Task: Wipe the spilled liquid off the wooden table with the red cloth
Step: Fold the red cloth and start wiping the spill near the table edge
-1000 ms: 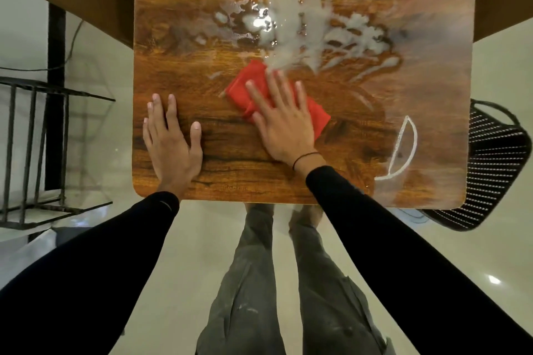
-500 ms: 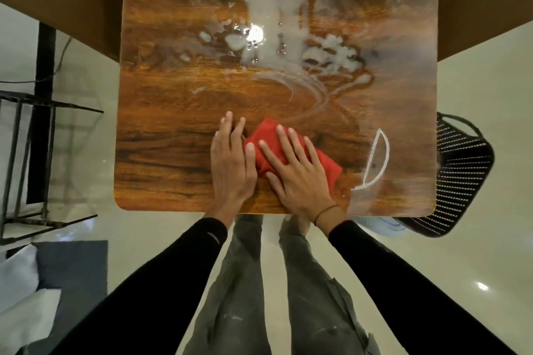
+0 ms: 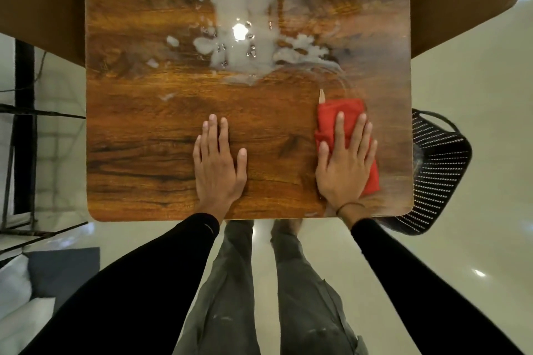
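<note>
A folded red cloth (image 3: 343, 111) lies near the right edge of the wooden table (image 3: 144, 130). My right hand (image 3: 346, 164) presses flat on top of it, fingers spread. To its left, my left hand (image 3: 219, 164) rests palm down on bare wood with nothing in it. Spilled liquid (image 3: 245, 46) shows as a whitish wet patch with droplets and streaks across the far middle of the table, well beyond both hands.
A black perforated basket (image 3: 438, 170) stands on the floor just right of the table. A black metal rack (image 3: 20, 124) is on the left. My legs are below the table's near edge, over a pale glossy floor.
My right hand has slid the red cloth from the near middle to the right edge of the table. My left hand came off the cloth's side and now lies flat on the wood.
</note>
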Available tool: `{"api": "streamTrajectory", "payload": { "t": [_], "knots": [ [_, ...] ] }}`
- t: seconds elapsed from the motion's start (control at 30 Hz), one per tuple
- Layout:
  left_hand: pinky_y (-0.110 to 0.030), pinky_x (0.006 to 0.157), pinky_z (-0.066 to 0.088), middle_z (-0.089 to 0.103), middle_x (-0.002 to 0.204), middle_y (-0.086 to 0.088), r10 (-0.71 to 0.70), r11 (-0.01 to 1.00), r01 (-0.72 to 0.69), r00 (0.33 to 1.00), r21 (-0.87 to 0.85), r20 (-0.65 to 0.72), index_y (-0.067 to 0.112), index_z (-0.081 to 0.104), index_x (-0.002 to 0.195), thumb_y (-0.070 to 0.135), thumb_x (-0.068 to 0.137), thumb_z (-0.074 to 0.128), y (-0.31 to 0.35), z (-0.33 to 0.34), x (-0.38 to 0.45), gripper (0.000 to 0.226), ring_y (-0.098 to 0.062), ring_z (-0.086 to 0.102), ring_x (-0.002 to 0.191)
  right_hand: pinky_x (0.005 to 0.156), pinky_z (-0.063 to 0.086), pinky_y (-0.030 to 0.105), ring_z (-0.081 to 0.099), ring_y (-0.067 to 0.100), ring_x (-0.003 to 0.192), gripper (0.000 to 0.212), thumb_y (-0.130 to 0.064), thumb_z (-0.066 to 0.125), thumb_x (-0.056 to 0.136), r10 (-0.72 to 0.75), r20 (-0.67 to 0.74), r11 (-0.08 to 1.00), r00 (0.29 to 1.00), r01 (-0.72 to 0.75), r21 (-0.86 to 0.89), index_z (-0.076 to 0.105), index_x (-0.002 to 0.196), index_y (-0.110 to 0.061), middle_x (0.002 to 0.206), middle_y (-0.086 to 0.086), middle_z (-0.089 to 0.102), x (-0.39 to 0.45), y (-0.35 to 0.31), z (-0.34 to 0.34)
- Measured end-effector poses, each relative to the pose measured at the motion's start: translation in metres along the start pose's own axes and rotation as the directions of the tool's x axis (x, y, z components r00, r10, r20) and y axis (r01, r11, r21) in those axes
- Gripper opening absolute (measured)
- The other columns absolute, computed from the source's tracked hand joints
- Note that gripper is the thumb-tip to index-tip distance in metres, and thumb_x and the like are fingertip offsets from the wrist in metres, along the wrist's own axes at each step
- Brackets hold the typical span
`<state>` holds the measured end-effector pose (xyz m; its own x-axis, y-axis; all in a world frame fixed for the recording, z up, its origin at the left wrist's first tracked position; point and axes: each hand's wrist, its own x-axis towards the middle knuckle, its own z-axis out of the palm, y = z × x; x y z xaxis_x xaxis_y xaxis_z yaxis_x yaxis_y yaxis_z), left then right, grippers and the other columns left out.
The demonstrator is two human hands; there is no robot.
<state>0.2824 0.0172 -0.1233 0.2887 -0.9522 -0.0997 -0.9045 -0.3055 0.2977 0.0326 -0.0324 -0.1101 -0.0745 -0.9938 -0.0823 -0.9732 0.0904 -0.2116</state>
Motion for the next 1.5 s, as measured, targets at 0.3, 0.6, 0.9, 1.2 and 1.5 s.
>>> {"api": "streamTrajectory", "payload": {
  "t": [0.3,0.6,0.9,1.2,1.5],
  "knots": [
    [-0.046,0.138,0.007,0.016,0.186,-0.010,0.005,1.000,-0.004,1.000,0.021,-0.030,0.015,0.020,0.178,0.045,0.115,0.037,0.001,0.003,-0.001,0.072,-0.028,0.015,0.172,0.140,0.009,0.064,0.004,0.036,0.177,0.072,-0.058,0.032,0.119,-0.480,0.136,0.875,0.867,0.483,0.008,0.013,0.182,-0.031,0.190,0.014,0.001,-0.007,-0.038,0.016],
    [-0.048,0.138,0.008,0.016,0.186,-0.008,0.000,1.000,0.001,1.000,0.020,-0.021,0.018,0.019,0.178,0.047,0.115,0.037,-0.001,0.001,-0.001,0.072,-0.028,0.015,0.172,0.139,0.013,0.066,0.010,0.040,0.175,0.070,-0.055,0.033,0.119,0.174,-0.070,0.984,0.982,-0.176,-0.012,0.016,0.182,-0.029,0.189,0.017,0.007,0.015,0.012,0.006],
    [-0.052,0.138,0.013,0.017,0.186,-0.011,-0.021,1.000,0.022,1.000,0.017,-0.021,0.016,0.020,0.177,0.046,0.114,0.037,0.006,0.000,0.000,0.072,-0.031,0.016,0.172,0.141,0.005,0.063,0.004,0.041,0.176,0.074,-0.057,0.035,0.118,-0.194,0.084,0.981,0.977,0.193,0.020,0.016,0.182,-0.027,0.189,0.018,0.000,-0.061,-0.029,0.023],
    [-0.050,0.138,0.010,0.015,0.186,-0.009,0.010,1.000,-0.010,0.999,0.012,-0.035,0.019,0.018,0.178,0.050,0.115,0.036,0.001,0.001,-0.001,0.073,-0.031,0.015,0.172,0.140,0.009,0.064,0.007,0.038,0.176,0.071,-0.056,0.034,0.118,0.011,-0.015,1.000,1.000,-0.011,0.003,0.019,0.182,-0.029,0.190,0.016,0.006,0.055,0.028,-0.004],
    [-0.053,0.140,0.008,0.011,0.186,-0.014,0.195,0.981,-0.193,0.979,-0.026,0.064,0.012,0.026,0.175,0.048,0.113,0.041,0.045,-0.004,-0.003,0.074,-0.031,0.010,0.173,0.138,0.015,0.067,0.010,0.044,0.175,0.074,-0.052,0.038,0.119,0.419,-0.062,0.908,0.906,-0.419,0.010,0.018,0.182,-0.019,0.188,0.021,0.008,-0.048,0.041,-0.010]
  ]
}}
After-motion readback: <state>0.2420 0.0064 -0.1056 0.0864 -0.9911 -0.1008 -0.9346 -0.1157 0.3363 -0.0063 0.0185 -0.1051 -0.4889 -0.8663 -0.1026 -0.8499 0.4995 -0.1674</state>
